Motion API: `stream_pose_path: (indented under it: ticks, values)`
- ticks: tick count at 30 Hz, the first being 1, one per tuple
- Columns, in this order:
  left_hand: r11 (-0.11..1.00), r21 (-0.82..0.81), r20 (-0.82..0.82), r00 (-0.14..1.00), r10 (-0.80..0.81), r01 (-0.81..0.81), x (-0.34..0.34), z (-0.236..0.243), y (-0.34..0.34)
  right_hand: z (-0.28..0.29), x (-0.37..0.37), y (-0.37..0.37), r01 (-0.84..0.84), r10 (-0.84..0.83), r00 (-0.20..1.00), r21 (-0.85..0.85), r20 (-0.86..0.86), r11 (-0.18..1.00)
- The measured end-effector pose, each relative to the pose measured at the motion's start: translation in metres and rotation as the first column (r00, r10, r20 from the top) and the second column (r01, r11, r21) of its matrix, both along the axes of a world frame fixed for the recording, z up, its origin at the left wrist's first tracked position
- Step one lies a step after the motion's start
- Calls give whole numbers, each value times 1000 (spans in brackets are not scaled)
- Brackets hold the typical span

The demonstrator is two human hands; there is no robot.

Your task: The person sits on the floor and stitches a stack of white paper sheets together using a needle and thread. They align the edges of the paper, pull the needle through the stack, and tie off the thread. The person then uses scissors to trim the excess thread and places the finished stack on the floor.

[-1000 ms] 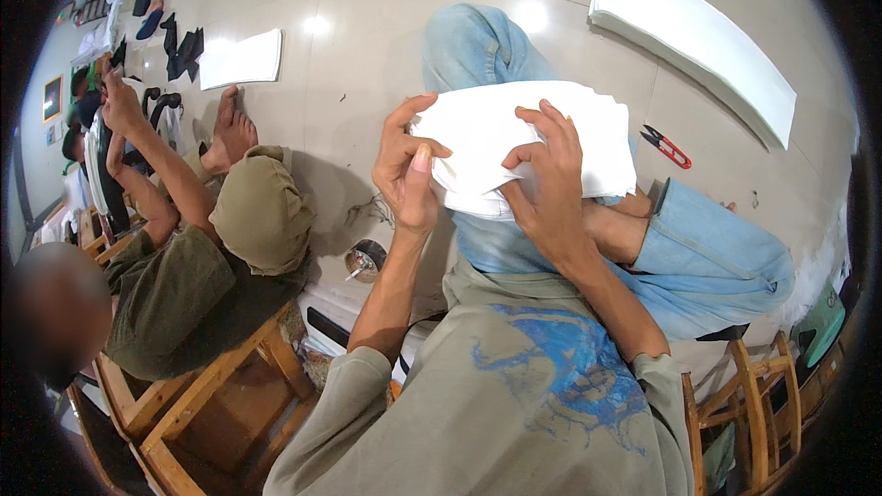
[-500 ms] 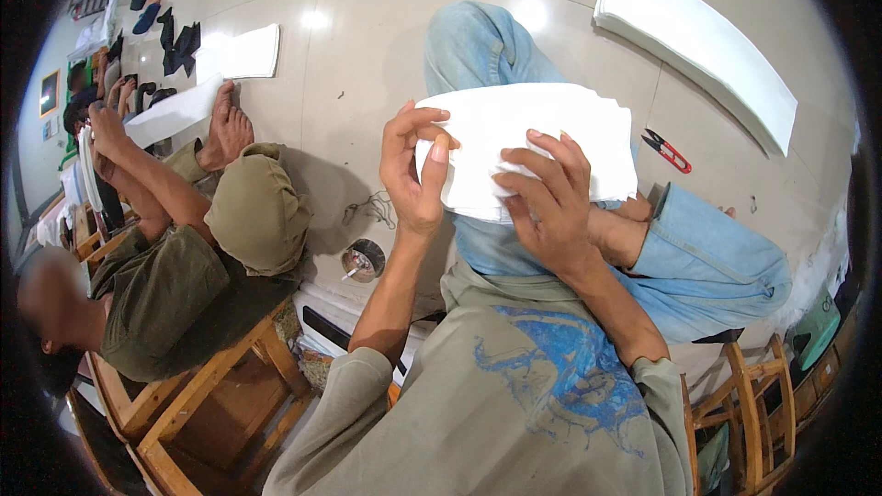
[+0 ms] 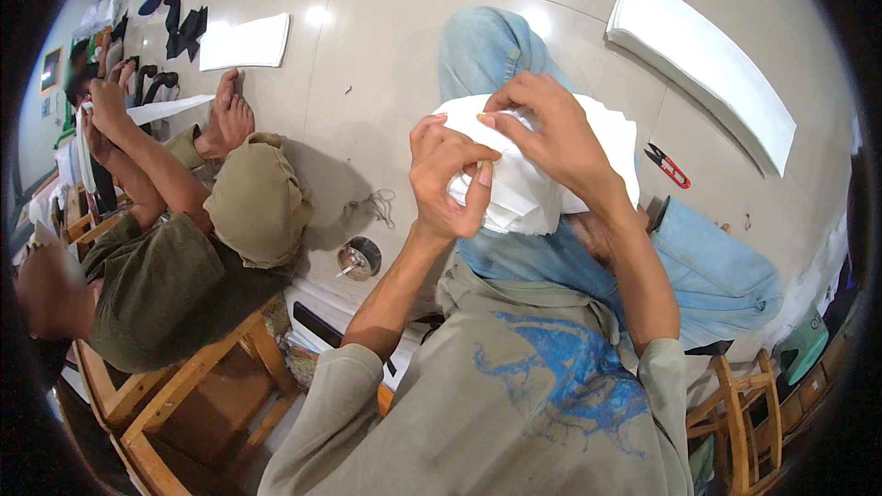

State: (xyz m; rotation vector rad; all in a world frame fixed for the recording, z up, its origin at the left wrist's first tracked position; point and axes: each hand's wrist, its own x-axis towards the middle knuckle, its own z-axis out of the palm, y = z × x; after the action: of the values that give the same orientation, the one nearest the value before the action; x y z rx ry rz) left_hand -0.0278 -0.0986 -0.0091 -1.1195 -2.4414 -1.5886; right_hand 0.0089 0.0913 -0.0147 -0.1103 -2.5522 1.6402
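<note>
Pinch softly and keep the stack of thin, flat, white sheets (image 3: 608,135) lined up, so none crease. Fingers of the left hand (image 3: 441,176) pinch it; those of the right hand (image 3: 563,140) curl, but I cannot tell if they grip. It looks bent, edges fanned, over pale blue jeans (image 3: 482,48).

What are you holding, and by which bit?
White sheets: the left grip holds their left end. The right grip is at their upper left part; whether it pinches any can't be told.
</note>
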Motion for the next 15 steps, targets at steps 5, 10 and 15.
stream_pose_path:
  ticks: [5,10,15]
  values:
    - [1000,17,-5,1000,-5,5,-1,-5,0,-34,-4,-8,376,-360,926,-391,118,840]
    - [1000,10,-4,1000,-2,2,-1,-3,-1,-25,7,22,445,-385,891,-626,239,641]
    - [1000,15,-10,1000,-15,15,-2,-4,-2,-6,-4,25,296,-285,955,-347,84,890]
